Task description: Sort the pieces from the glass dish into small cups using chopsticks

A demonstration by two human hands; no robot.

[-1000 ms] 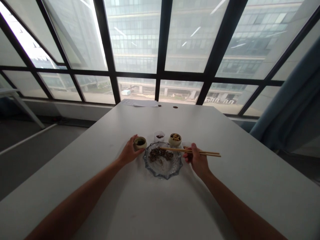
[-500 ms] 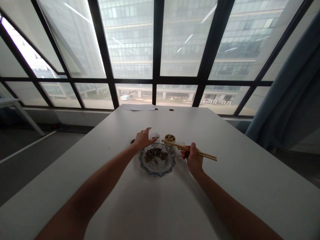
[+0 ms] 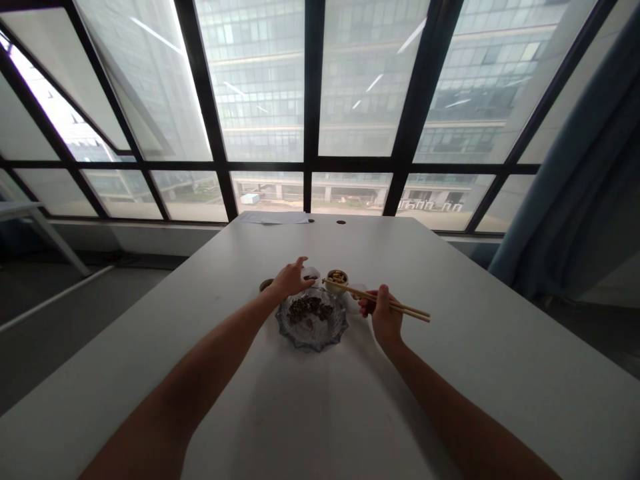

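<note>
Clasping chopsticks (image 3: 355, 291), the right hand (image 3: 386, 319) is curled, the left hand (image 3: 290, 280) half spread at a white cup (image 3: 312, 272).

Chopsticks (image 3: 354, 291), one pair, slender, pale wood tone; lying close together in the right hand (image 3: 386, 319), slanting across it, narrow ends pointing leftward and away, thicker ends projecting rightward; container (image 3: 312, 273), small, whitish; standing upright on the surface (image 3: 370, 247), holding dark pieces, partly hiding behind the left hand (image 3: 290, 280); sitting left of the chopstick tips.
</note>
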